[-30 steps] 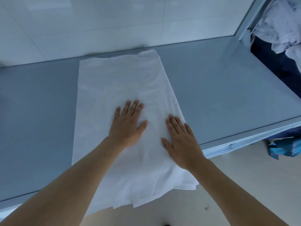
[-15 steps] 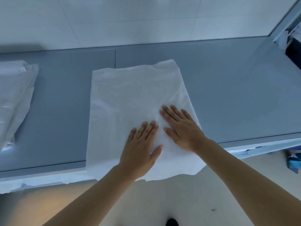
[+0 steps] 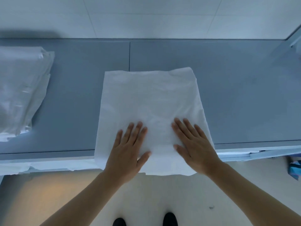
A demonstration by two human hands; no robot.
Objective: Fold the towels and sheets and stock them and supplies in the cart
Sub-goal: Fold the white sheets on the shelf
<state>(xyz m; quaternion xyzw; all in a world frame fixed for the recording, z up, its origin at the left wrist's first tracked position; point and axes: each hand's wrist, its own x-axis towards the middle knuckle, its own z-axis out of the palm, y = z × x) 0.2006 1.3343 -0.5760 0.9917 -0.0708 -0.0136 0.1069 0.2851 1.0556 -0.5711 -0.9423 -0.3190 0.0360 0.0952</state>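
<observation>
A white folded sheet [image 3: 149, 98] lies flat on the grey table [image 3: 236, 95], its near edge hanging a little over the table's front. My left hand [image 3: 128, 150] presses flat on the sheet's near left part, fingers straight and spread. My right hand [image 3: 193, 144] lies flat on the near right part, beside the sheet's right edge. The two hands are a palm's width apart. Neither hand grips the cloth.
A stack of folded white linen [image 3: 21, 88] sits on the table at the far left. White cloth [image 3: 32, 167] hangs below the table's front edge at left. A blue item [image 3: 295, 168] lies on the floor at right. A white wall stands behind the table.
The view has swung left and squared up on the sheet. My hands have slid apart, the left toward the near left and the right toward the near right, staying flat on the cloth.
</observation>
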